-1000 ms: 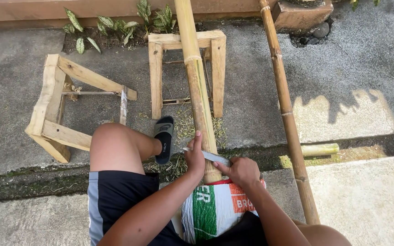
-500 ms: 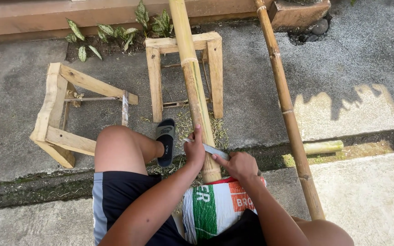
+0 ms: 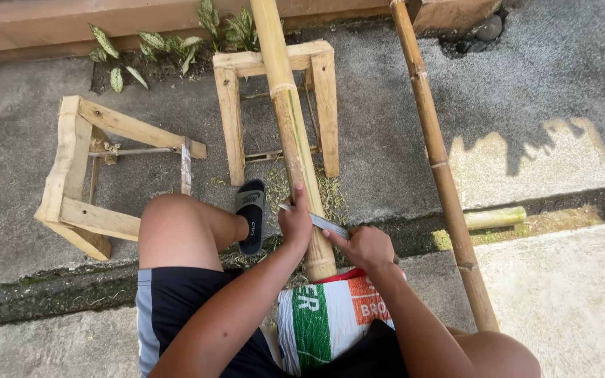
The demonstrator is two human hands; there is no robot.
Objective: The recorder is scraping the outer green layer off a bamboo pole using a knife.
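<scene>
A thick bamboo pole [image 3: 290, 119] runs from the top of the view down to my lap, resting over a wooden frame stand [image 3: 274, 63]. Its lower end sits on a white, green and orange woven sack [image 3: 327, 315] across my thighs. A metal blade [image 3: 320, 222] lies across the pole. My left hand [image 3: 294, 222] presses on the blade's far end at the pole's left side. My right hand [image 3: 365, 246] grips the blade's near end on the right side of the pole.
A second, thinner bamboo pole [image 3: 439, 168] slants along my right. A tipped wooden stool frame [image 3: 85, 175] lies on the concrete at left. My left foot in a black slide sandal [image 3: 250, 213] rests by a gutter. A short bamboo offcut [image 3: 495, 218] and plants [image 3: 169, 45] lie further off.
Both hands and the blade have slid a little up the pole, away from me. The view has shifted slightly.
</scene>
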